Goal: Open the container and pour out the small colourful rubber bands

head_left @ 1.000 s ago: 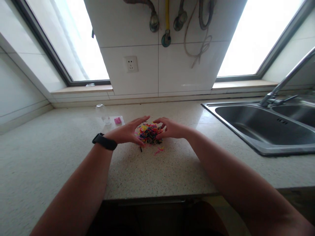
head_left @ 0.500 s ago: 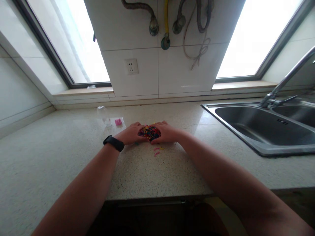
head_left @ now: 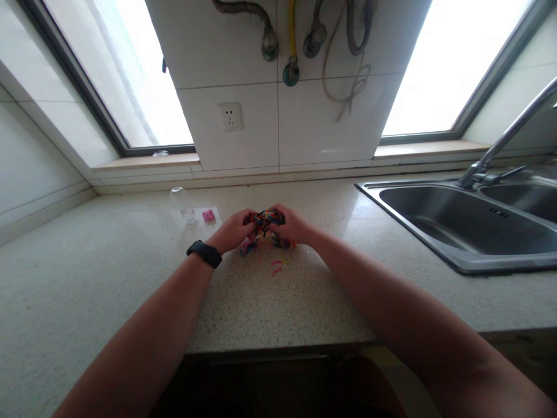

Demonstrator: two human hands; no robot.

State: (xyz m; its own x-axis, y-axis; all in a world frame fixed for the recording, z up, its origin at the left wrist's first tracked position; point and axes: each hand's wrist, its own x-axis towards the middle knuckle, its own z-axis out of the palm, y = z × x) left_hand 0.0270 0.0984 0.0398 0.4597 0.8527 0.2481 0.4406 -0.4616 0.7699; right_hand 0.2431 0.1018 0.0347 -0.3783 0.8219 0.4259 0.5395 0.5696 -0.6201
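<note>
A tangled clump of small multicoloured rubber bands (head_left: 266,218) is gathered between my two hands, just above the counter. My left hand (head_left: 237,230), with a black band on its wrist, has its fingers curled around the left side of the clump. From the right, my right hand (head_left: 290,225) grips the other side, thumb toward me. More bands lie loosely on the counter under and beside the hands. Several loose pink and yellow bits (head_left: 277,267) rest closer to me. Some fingertips are hidden behind the clump.
Left of my hands stands a clear plastic cup (head_left: 183,204), and beside it a pink object (head_left: 208,215) lies on a transparent sheet or bag. A steel sink (head_left: 461,264) with a tap (head_left: 478,169) is set into the counter (head_left: 278,313) on the right. A tiled wall rises behind.
Both hands have raised the clump of bands slightly and moved a little away from me. Bands now show on the counter below them. The fingers have closed in on the clump.
</note>
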